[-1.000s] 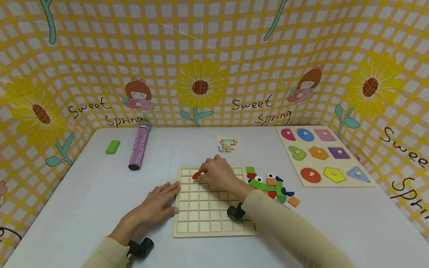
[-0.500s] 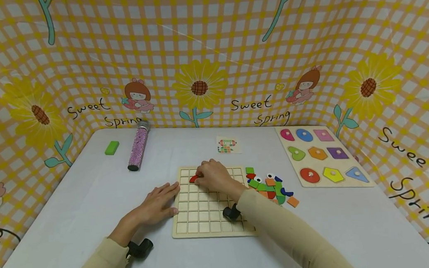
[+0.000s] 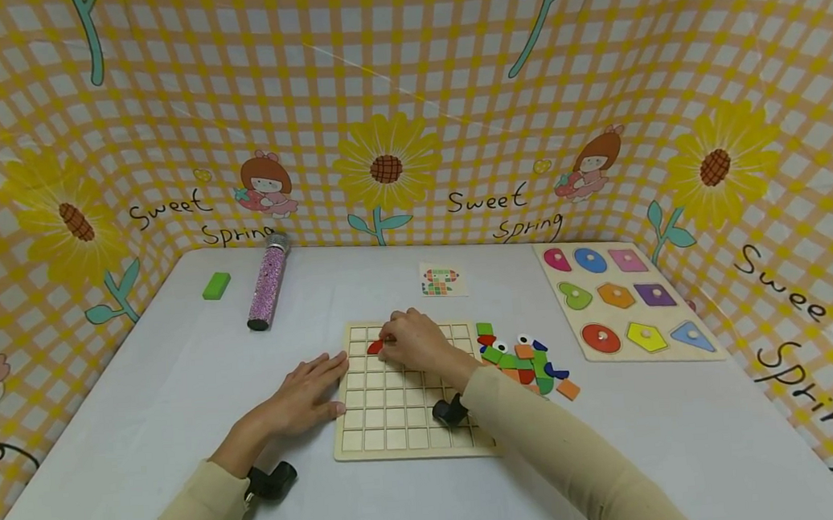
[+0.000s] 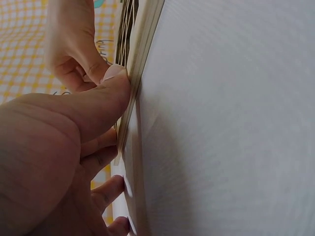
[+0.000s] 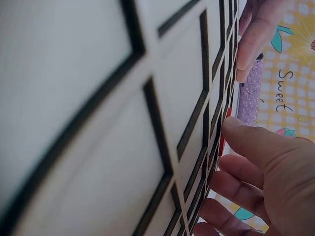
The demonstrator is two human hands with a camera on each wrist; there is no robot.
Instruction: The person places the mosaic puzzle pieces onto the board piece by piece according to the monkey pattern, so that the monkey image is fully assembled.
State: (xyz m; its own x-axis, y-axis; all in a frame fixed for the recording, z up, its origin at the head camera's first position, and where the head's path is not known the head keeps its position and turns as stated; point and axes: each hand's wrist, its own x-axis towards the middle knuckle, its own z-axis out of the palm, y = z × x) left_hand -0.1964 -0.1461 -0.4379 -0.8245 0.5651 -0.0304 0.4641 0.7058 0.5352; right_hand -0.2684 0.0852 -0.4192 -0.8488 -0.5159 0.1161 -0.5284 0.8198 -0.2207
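Observation:
My right hand (image 3: 418, 344) is over the upper left part of the wooden grid board (image 3: 374, 440), its fingers on a small red tile (image 3: 375, 347) with a curved edge. In the right wrist view the thumb and a finger pinch the red tile (image 5: 229, 113) low against the grid; whether it sits fully inside a square is hidden. My left hand (image 3: 303, 397) rests at the board's left edge with fingers extended. The left wrist view shows its thumb (image 4: 115, 81) touching the board's rim. To the board's right lies a pile of coloured tiles (image 3: 518, 362).
Behind the board lies a small picture card (image 3: 443, 279). A pink glittery microphone (image 3: 268, 290) and a green block (image 3: 217, 286) lie at the back left. On the right is a shape puzzle board (image 3: 626, 302) with knobbed pieces. A checked cloth (image 3: 382, 77) forms the backdrop.
My right hand has moved slightly left and down with the red tile over the last second, then stayed nearly still. The left hand has kept its place at the board's edge.

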